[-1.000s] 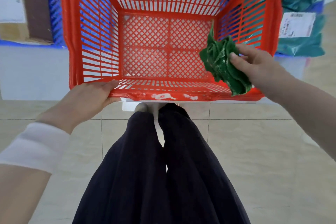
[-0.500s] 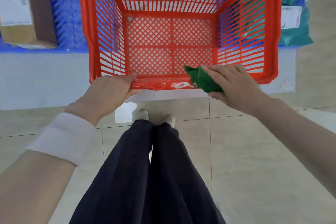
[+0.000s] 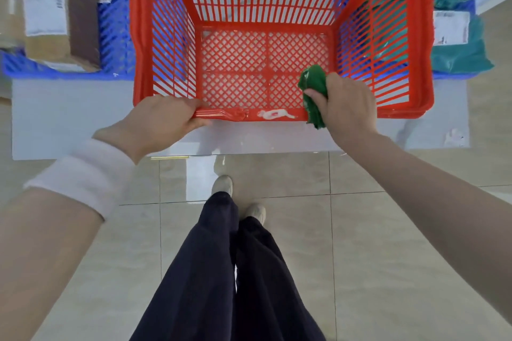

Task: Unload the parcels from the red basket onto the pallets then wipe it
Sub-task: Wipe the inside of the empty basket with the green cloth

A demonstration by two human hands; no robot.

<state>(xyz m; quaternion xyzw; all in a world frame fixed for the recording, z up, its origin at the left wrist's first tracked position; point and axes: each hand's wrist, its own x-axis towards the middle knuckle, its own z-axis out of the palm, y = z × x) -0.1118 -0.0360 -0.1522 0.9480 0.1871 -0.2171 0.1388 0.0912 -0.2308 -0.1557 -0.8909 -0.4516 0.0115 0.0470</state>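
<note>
The right hand (image 3: pixel 346 108) is clenched around a crumpled dark green cloth (image 3: pixel 314 83). The thumb presses across the front of the wad, and the other fingers curl behind it, mostly hidden. The cloth bulges out above the fist into the inside of the red plastic slatted basket (image 3: pixel 141 36), and a narrow tail of it hangs down below the thumb over the basket's near rim. The cloth touches that rim towards its right end, close to the near right corner.

The left hand (image 3: pixel 163 122) grasps the same near rim at its left end. The thumb lies along the top of the rim, and the remaining fingers are out of sight beneath the hand. A white wristband (image 3: pixel 83 174) sits on that forearm.

The basket stands on a pale flat platform (image 3: pixel 69 119), its open top facing the camera. It has slatted walls and a diamond-mesh floor, with a white scuffed patch (image 3: pixel 277 113) on the near rim between the two hands.

A blue plastic pallet (image 3: pixel 116 36) lies to its left, carrying a brown cardboard parcel with a white label (image 3: pixel 47 47). To its right, a teal plastic parcel bag (image 3: pixel 460 55) with a white label rests on more blue pallet.

Below are dark trousers (image 3: pixel 207 271), pale shoes (image 3: pixel 223 184) and a beige tiled floor (image 3: pixel 388 230).
</note>
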